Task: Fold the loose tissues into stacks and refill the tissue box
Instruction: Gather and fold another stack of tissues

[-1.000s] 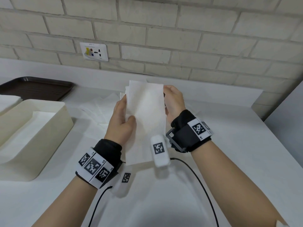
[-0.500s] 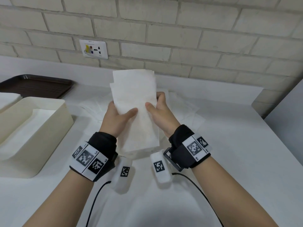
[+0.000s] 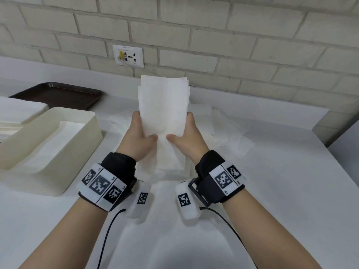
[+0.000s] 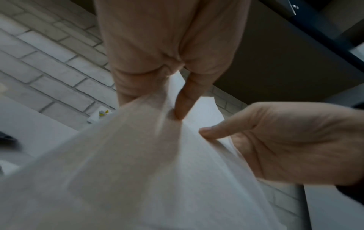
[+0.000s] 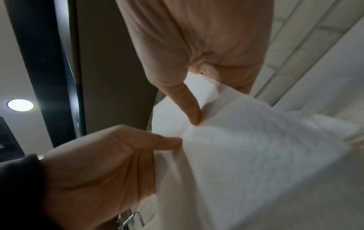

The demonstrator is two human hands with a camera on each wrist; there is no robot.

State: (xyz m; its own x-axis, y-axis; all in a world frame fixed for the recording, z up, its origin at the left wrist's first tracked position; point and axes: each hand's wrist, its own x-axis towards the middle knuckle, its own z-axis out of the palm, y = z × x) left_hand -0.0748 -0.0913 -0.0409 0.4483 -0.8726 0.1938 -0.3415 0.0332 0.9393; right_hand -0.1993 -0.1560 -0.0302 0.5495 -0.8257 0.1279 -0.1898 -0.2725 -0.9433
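Both hands seemingly lower on tissue stack.

two hands, one tissue box, one tray.

A wall of pale, whitish bricks with grey mortar lines runs across the back. A white socket plate is set low in it, with small coloured marks on its face. Below the wall lies a white counter with a raised back ledge. In the right wrist view, a round ceiling light glows beside a dark vertical frame.
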